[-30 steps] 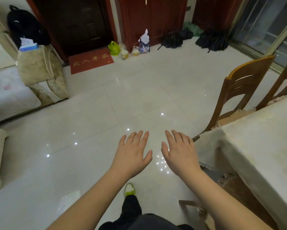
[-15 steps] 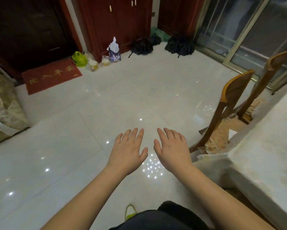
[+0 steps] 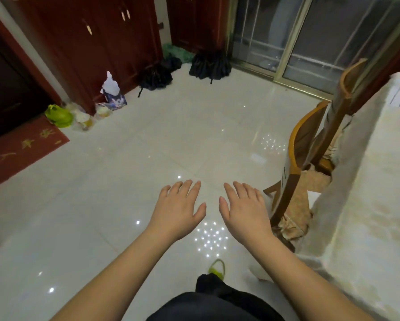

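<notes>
My left hand (image 3: pixel 178 208) and my right hand (image 3: pixel 243 208) are stretched out side by side in front of me, palms down, fingers straight and slightly spread. Both hang in the air above the glossy white tiled floor (image 3: pixel 129 181) and hold nothing. The two hands are a short gap apart and touch nothing. Below them I see my dark trousers (image 3: pixel 215 302) and a green shoe (image 3: pixel 217 268).
A table with a pale cloth (image 3: pixel 368 205) fills the right side, with two wooden chairs (image 3: pixel 298 163) pushed against it. Dark red cabinets (image 3: pixel 106 42) line the far wall; bags (image 3: pixel 60 115), a tissue pack (image 3: pixel 113 93) and folded black umbrellas (image 3: pixel 208 63) lie at their foot. A red doormat (image 3: pixel 18 154) lies left.
The view has swung to the right: the sofa left the frame and the glass sliding door and second chair came in. My hands keep the same flat, open pose.
</notes>
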`<move>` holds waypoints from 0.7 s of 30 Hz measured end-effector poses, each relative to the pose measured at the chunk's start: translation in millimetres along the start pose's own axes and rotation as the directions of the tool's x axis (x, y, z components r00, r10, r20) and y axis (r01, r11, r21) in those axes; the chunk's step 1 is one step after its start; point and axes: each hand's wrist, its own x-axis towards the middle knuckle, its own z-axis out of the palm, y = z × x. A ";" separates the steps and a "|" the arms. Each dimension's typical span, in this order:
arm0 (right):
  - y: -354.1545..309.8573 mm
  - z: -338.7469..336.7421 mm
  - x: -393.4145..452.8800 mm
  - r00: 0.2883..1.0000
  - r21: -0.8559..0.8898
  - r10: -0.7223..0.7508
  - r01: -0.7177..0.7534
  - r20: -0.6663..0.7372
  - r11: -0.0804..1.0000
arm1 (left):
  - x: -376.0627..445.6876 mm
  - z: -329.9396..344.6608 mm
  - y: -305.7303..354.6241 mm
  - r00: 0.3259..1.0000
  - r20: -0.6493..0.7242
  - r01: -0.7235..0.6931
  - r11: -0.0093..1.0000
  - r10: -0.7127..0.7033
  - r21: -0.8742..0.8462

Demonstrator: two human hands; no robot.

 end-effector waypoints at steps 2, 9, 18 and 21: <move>13.2 -5.1 30.1 0.999 0.014 0.030 -0.030 -0.022 0.999 | 34.9 -6.9 1.2 1.000 -0.013 -0.020 1.000 0.020 0.002; 49.2 -25.5 118.7 0.994 0.017 0.095 -0.095 -0.051 0.995 | 143.4 -36.3 7.3 0.993 -0.033 -0.114 0.993 0.114 0.021; 81.1 -29.9 222.8 0.967 0.020 0.243 -0.242 -0.072 0.970 | 272.9 -27.6 8.4 0.973 -0.015 -0.231 0.973 0.231 0.009; 84.7 -24.8 266.7 0.956 0.014 0.272 -0.272 -0.108 0.962 | 323.6 -26.5 -5.6 0.963 -0.042 -0.265 0.964 0.265 0.005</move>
